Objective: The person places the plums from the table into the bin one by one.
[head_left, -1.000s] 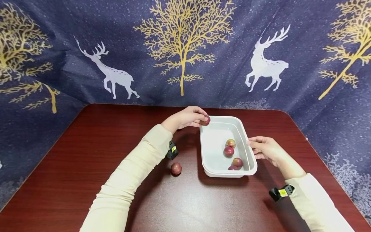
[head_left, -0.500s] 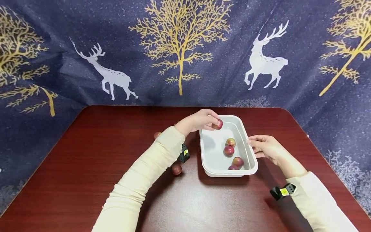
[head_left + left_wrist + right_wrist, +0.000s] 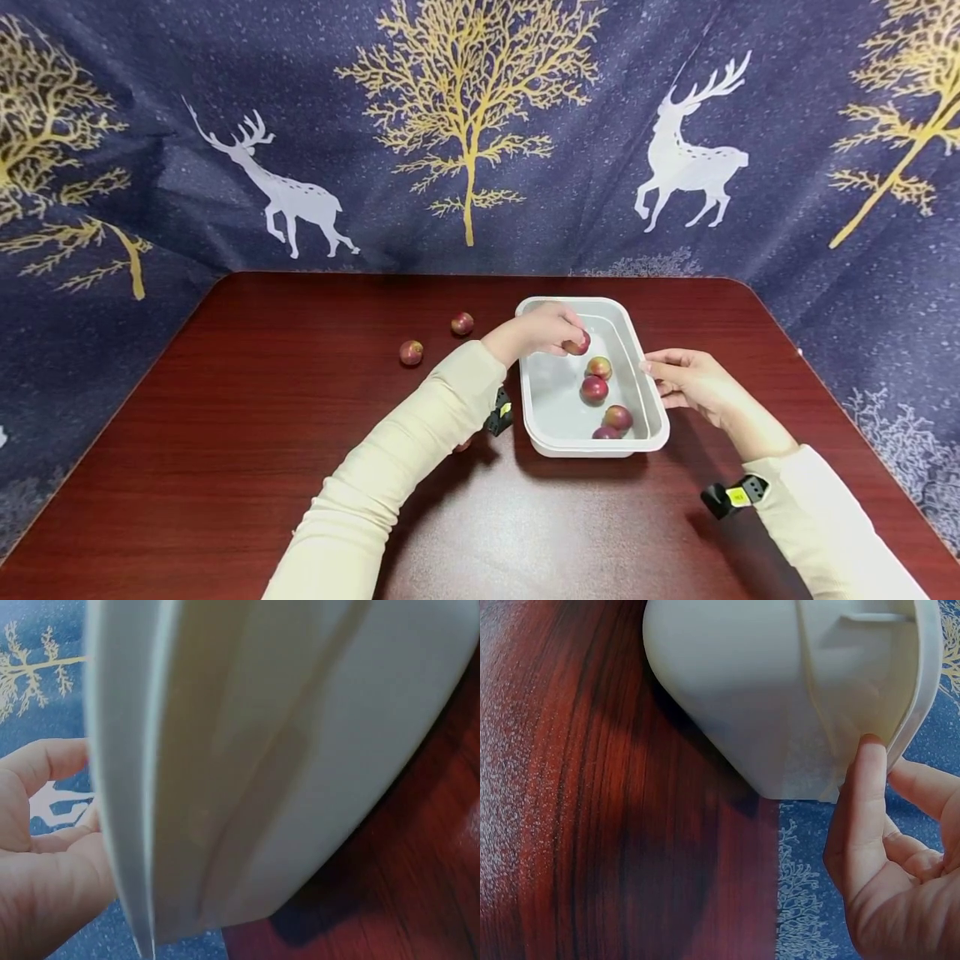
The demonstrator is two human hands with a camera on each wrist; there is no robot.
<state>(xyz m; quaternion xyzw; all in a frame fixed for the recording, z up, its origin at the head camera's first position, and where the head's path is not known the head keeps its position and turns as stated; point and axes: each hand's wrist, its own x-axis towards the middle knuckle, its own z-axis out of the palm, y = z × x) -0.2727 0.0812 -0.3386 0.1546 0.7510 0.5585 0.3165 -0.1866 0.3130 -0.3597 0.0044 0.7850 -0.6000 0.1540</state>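
My left hand pinches a red plum low inside the far part of a white plastic container. Several more plums lie in it: a yellowish one touching a red one, and a pair near the front wall. At the container's right side, my right hand pinches the rim between thumb and fingers. The right wrist view shows this grip at the container wall. From the left wrist, the container's outer wall hides the held plum and the fingertips.
On the dark red table, two plums lie left of the container: one farther back, one nearer. Another plum is mostly covered by the left sleeve. A patterned blue cloth hangs behind the table's far edge.
My left hand has carried its plum from the container's far left rim rightward and down into it. Two table plums have come out from behind the arm. My right hand keeps its hold.
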